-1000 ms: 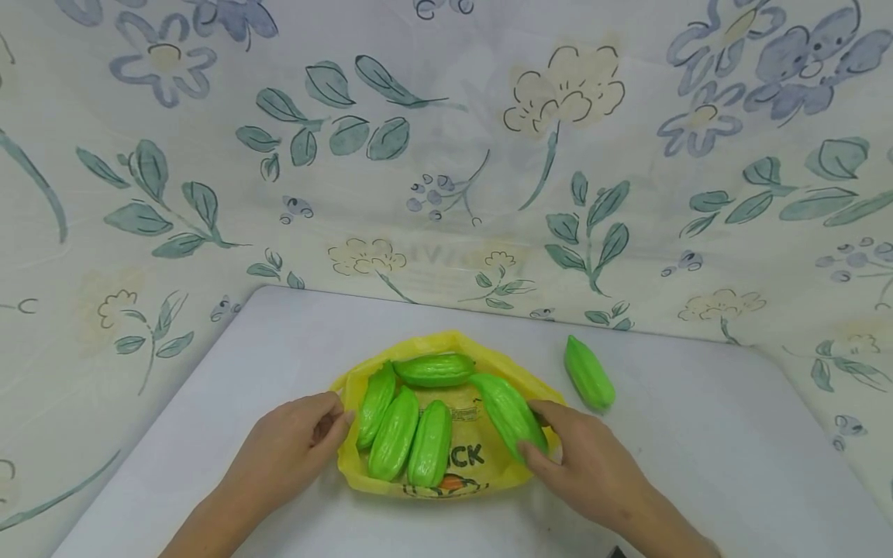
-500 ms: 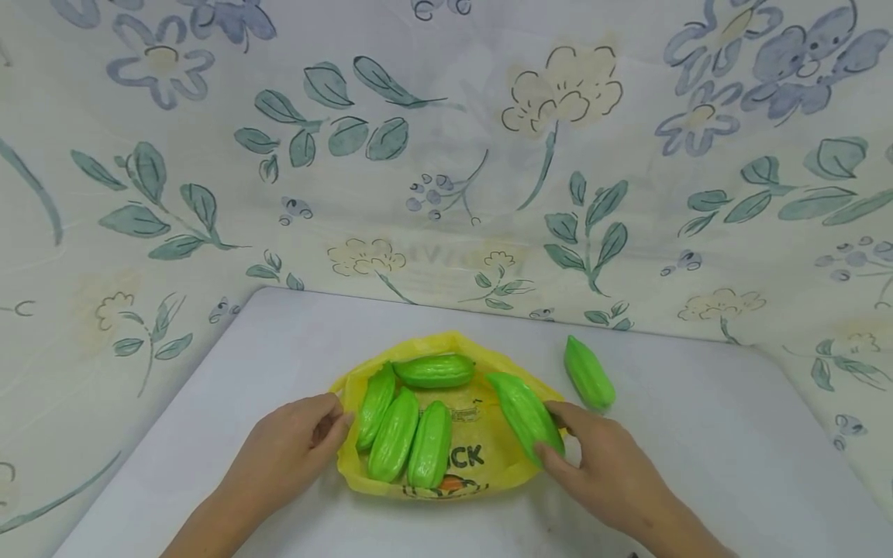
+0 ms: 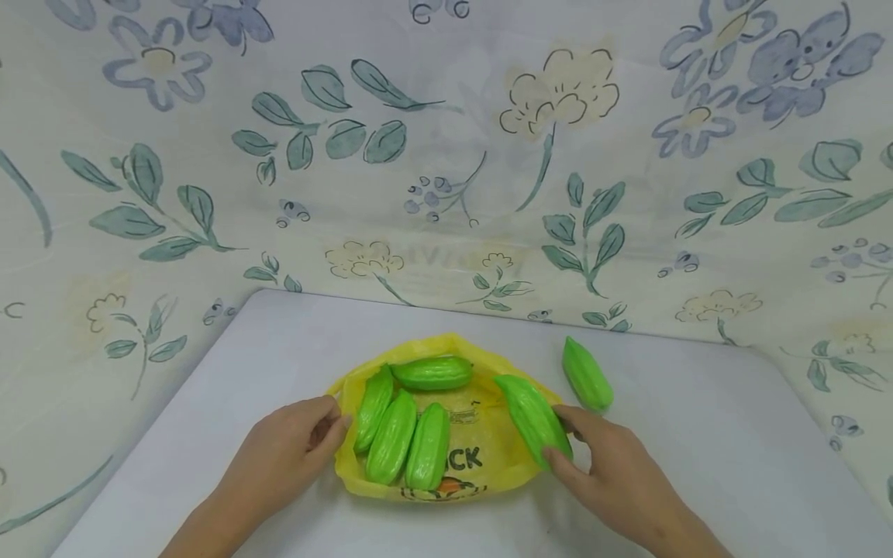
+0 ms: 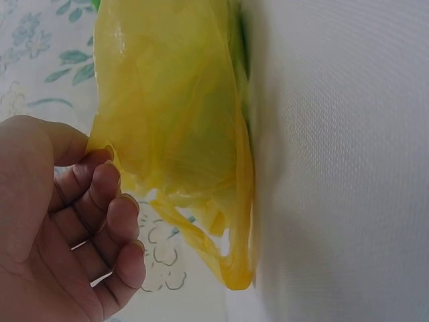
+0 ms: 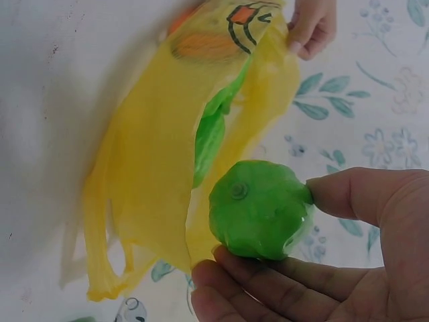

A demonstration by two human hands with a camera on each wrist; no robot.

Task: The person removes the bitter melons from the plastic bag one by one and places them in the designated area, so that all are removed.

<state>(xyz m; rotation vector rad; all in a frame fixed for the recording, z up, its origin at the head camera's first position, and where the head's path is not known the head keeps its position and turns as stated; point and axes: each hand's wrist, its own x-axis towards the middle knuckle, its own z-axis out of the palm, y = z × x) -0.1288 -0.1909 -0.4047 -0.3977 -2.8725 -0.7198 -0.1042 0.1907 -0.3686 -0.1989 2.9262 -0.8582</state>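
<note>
A yellow plastic bag (image 3: pixel 512 442) lies on the white table with its mouth spread open. Several bright green toy bitter gourds (image 3: pixel 429 446) are inside it, mostly toward the left. My left hand (image 3: pixel 296 442) pinches the bag's left edge between thumb and forefinger, the other fingers loosely curled, as the left wrist view shows. Over the bag's right side, my right hand (image 3: pixel 607 465) holds another bitter gourd (image 3: pixel 533 418) between thumb and fingers. Its blunt, lobed end faces the right wrist camera. Part of the bag's right rim is hidden behind this gourd and hand.
One more green bitter gourd (image 3: pixel 587 374) lies on the white table (image 3: pixel 698 418), to the right of the bag. A flower-printed cloth (image 3: pixel 446 178) rises behind the table and along its sides. The bag's handle loop (image 4: pixel 228 261) trails near the left hand.
My right hand has shifted a little to the right, carrying the bitter gourd toward the bag's right rim. The left hand keeps its pinch on the bag's edge, nearly still.
</note>
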